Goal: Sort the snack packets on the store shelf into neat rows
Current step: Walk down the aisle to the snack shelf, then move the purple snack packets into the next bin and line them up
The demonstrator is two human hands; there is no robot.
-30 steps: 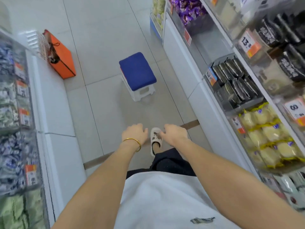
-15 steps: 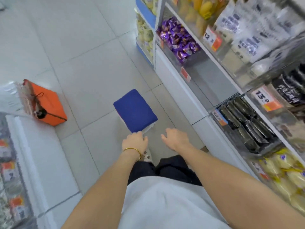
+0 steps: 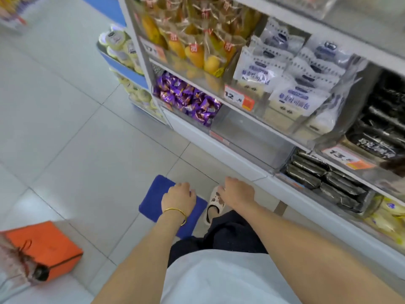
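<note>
The store shelf (image 3: 245, 165) runs along my right with clear bins. Purple snack packets (image 3: 188, 99) fill one low bin, beside an empty clear bin (image 3: 258, 137). Black packets (image 3: 324, 178) lie stacked in the bin further right. Above sit white packets (image 3: 291, 80) and yellow-orange snack bags (image 3: 197, 40). My left hand (image 3: 178, 197), with a gold bangle at the wrist, hangs over a blue stool (image 3: 153, 200), fingers loosely curled, holding nothing. My right hand (image 3: 237, 190) hovers beside it over the floor, fingers apart and empty, short of the shelf.
An orange bag (image 3: 43, 244) stands on the floor at the lower left. A further blue-edged rack (image 3: 125, 60) with pale cups stands beyond the shelf end. My foot in a white slipper (image 3: 213, 205) is between stool and shelf. Grey tiled aisle floor stretches to the left.
The view has swung up and right toward the shelf, and I have stepped forward. The blue stool now lies under my left hand. Both hands remain empty and low.
</note>
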